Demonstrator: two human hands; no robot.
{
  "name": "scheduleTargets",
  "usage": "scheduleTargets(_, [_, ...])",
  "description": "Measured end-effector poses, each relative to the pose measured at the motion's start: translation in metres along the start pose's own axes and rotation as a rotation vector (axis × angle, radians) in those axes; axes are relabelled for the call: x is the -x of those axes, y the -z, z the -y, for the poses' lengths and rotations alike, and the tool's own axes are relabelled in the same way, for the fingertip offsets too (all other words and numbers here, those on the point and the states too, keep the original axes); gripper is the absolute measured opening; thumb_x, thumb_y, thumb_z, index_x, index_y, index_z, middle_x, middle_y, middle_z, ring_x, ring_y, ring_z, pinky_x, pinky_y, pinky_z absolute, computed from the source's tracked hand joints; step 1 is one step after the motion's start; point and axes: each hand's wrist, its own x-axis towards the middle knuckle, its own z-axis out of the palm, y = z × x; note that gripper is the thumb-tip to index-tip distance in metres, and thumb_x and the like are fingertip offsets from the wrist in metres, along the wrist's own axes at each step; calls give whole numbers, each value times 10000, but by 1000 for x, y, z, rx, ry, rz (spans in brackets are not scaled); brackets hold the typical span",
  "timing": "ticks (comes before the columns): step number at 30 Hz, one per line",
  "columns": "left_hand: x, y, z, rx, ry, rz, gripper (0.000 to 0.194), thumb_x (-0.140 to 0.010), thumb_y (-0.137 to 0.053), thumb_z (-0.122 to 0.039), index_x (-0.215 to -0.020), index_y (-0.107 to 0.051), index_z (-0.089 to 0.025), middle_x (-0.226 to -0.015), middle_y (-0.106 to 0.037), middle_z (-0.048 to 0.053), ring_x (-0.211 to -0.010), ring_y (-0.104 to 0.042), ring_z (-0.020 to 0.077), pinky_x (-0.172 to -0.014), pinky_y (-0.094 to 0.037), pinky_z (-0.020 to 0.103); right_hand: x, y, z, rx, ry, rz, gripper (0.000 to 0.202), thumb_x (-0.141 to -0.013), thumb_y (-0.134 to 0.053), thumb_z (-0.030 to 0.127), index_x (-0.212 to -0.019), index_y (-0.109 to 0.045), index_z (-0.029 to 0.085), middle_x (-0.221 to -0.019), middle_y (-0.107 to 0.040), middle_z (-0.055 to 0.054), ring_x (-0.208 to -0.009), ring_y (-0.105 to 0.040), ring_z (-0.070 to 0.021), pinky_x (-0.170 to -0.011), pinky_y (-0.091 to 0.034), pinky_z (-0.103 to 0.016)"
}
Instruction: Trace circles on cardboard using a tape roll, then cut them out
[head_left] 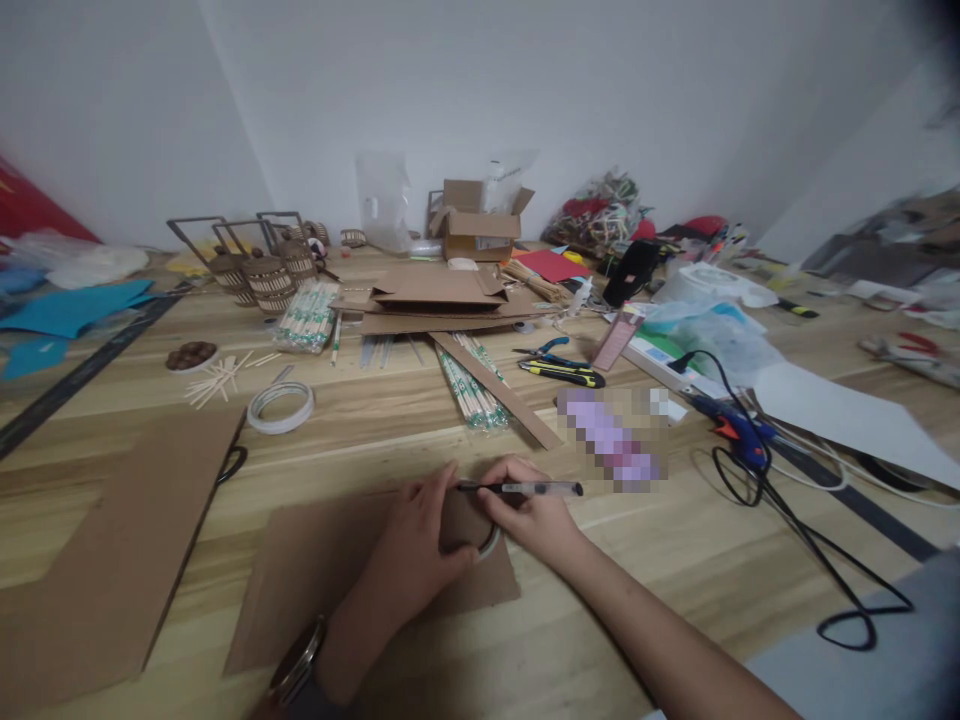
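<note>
Brown cardboard, cut as a flat sheet, lies on the wooden table directly in front of the person, beneath both hands. Left hand: thumb and fingers spread apart, reaching around a round ring on the sheet and apparently steadying it; exact contact is partly hidden. Right hand: fingers closed around a slim pen, its dark end directed toward the left fingertips; whether the tip touches the cardboard cannot be told. Handling, as judged: the sheet should be light and fairly stiff, yet liable to crease or slide, and is best held flat near the ring or lifted by opposite edges. The ring looks rigid and light, best taken by its outer rim; the pen, smooth and narrow, is best pinched close to its writing end. Farther left, a white tape roll stands apart, near a larger cardboard piece.
</note>
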Motion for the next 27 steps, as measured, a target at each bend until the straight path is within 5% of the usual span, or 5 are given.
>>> scheduleTargets(9, [-1, 1, -1, 28, -13, -11, 858, -712, -712, -150, -1504, -382, -154, -1453, -588, 168, -1325, -506, 369, -1131, -389, 588, -1, -5, 5, -38, 34, 110, 16, -843, -703, 246, -831, -694, 247, -784, -724, -24, -769, -659, -218, -755, -482, -348])
scheduleTargets(18, [0, 2, -3, 13, -10, -21, 846, -724, -710, -156, -1510, -398, -178, -1445, -597, 154, -1330, -508, 364, -1136, -381, 574, -2, 2, 0, -23, -24, 36, 78, -885, -654, 236, -808, -651, 226, -786, -699, -38, -791, -634, -228, -729, -451, -346])
scheduleTargets(27, [-2, 0, 1, 36, -36, -19, 862, -705, -719, -148, -1500, -385, -156, -1410, -619, 178, -1301, -517, 378, -1110, -401, 595, -1, 0, 12, -90, 26, 157, 81, -805, -723, 180, -784, -664, 233, -753, -690, -4, -754, -643, -201, -743, -472, -331])
